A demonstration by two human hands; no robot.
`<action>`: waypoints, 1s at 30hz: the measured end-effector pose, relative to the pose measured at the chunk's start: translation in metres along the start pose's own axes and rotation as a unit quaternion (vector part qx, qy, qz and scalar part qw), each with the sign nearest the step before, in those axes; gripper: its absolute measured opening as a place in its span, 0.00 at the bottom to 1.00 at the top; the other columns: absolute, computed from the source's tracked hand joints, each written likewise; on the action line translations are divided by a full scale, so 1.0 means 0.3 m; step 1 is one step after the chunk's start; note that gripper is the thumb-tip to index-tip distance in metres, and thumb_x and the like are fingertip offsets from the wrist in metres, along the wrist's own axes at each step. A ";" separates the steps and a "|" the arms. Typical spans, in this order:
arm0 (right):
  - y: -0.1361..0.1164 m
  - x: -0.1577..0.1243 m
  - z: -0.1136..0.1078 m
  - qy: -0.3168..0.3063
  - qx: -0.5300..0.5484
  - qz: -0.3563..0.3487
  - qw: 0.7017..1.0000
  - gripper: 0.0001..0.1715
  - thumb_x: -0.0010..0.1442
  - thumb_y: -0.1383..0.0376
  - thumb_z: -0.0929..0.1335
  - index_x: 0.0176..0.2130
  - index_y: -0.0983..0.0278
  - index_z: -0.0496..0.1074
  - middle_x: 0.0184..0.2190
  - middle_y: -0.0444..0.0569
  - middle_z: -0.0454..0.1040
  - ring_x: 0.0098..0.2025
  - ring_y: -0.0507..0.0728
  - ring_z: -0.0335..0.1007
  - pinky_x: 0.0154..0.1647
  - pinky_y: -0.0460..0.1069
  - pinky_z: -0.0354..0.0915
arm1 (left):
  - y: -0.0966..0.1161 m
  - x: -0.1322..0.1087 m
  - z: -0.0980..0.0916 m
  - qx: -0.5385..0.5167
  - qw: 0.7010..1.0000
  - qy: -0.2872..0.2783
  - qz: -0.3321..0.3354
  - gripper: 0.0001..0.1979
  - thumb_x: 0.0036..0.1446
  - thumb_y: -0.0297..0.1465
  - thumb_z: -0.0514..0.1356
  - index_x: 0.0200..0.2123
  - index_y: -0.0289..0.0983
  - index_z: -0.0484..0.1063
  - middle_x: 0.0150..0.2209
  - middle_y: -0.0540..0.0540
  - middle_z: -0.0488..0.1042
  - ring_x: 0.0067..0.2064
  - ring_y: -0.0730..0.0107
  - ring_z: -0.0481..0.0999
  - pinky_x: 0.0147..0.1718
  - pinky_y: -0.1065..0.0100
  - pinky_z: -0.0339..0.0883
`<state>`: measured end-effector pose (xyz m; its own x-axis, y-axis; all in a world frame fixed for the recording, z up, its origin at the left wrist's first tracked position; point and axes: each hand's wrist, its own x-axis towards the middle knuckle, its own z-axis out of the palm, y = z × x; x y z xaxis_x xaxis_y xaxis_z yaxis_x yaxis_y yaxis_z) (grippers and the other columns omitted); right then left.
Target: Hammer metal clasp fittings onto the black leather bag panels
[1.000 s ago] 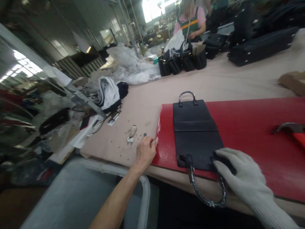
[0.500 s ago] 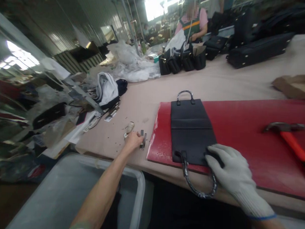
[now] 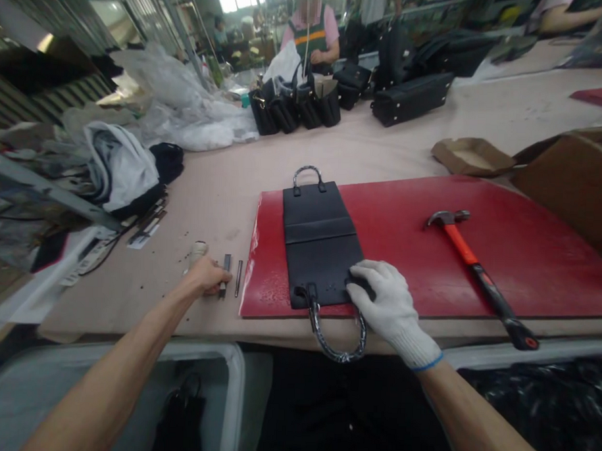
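A black leather bag panel (image 3: 320, 229) lies flat, with a fold across its middle. A plastic-wrapped handle (image 3: 307, 170) stands at its far end, and another wrapped handle (image 3: 333, 351) hangs over the table's near edge. My right hand (image 3: 384, 301), in a white knit glove, curls round the near handle's right base at the panel's corner. Bare, my left hand (image 3: 208, 276) pinches a flat metal bar (image 3: 226, 265) lying on the cloth. Beside it lies a thin metal rod (image 3: 238, 279). Behind that hand sits a small pale roll (image 3: 198, 249).
Under the panel is a red board (image 3: 399, 255), carrying a claw hammer (image 3: 470, 254) with a red and black handle. Cardboard (image 3: 569, 189) stands at right, and black bags (image 3: 295, 110) line the back. A grey bin (image 3: 233, 381) is below left. A person (image 3: 312, 38) works across the table.
My view has swung right, bringing the whole hammer into sight. The flat metal bar now lies a little farther from the rod. My right hand keeps its place on the handle base.
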<state>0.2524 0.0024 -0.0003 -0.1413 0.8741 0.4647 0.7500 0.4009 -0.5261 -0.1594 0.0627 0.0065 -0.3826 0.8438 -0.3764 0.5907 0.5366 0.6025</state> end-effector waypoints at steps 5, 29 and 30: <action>-0.006 0.005 0.003 0.007 0.008 -0.002 1.000 0.11 0.63 0.61 0.70 0.44 0.62 0.77 0.45 0.51 0.78 0.50 0.64 0.72 0.55 0.61 0.67 | 0.002 -0.083 -0.056 -0.140 0.989 -0.046 0.002 0.15 0.45 0.38 0.68 0.28 0.34 0.70 0.25 0.45 0.77 0.24 0.70 0.76 0.22 0.73 0.71; -0.006 -0.001 0.004 0.017 0.008 -0.019 1.000 0.09 0.65 0.62 0.69 0.44 0.62 0.76 0.45 0.51 0.78 0.49 0.63 0.73 0.59 0.62 0.65 | 0.184 -0.333 0.393 -0.490 0.844 -0.030 0.215 0.21 0.55 0.40 0.72 0.44 0.38 0.69 0.39 0.46 0.81 0.38 0.63 0.85 0.41 0.60 0.82; -0.006 0.000 0.004 0.015 0.009 -0.018 1.000 0.09 0.65 0.63 0.69 0.44 0.62 0.76 0.45 0.51 0.78 0.49 0.63 0.73 0.59 0.62 0.65 | 0.188 -0.339 0.402 -0.486 0.847 -0.038 0.212 0.21 0.55 0.40 0.72 0.45 0.38 0.68 0.39 0.45 0.82 0.38 0.62 0.85 0.41 0.60 0.83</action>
<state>0.2502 0.0019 -0.0001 -0.1477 0.8506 0.5047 0.7329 0.4368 -0.5216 -0.0016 0.0082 -0.0062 -0.2132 0.9770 -0.0030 -0.2135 -0.0436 0.9760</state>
